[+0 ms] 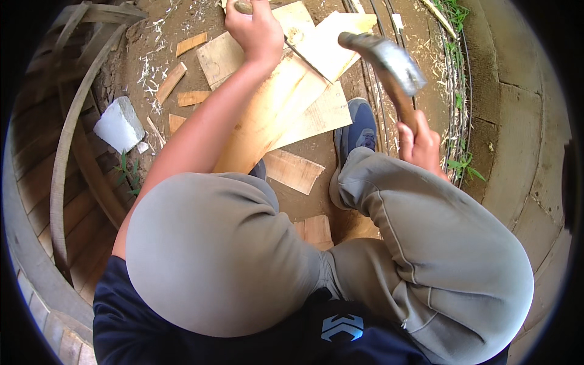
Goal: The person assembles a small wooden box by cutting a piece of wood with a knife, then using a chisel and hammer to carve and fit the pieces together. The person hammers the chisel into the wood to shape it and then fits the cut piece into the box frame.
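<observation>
My left hand [255, 30] is closed round the handle of a chisel-like tool [307, 59] with a thin dark shaft; its exact kind is unclear. The shaft slants down to the right, and its end meets the pale wooden boards. A long plank [267, 109] runs from between my legs over a flat board [313, 115], with another pale board [331, 42] at its far end. On the right, my right hand [421, 146] grips the wooden handle of a hammer [395, 64]. The metal head is up and tilted, to the right of the boards and apart from the tool.
Offcuts [171, 82] and shavings lie on the dirt at left, near a white block [120, 125]. Another offcut [295, 170] is by my shoe [359, 125]. Dark cables [453, 91] run along the right, beside a plank wall [517, 134]. Curved timber [61, 158] stands at far left.
</observation>
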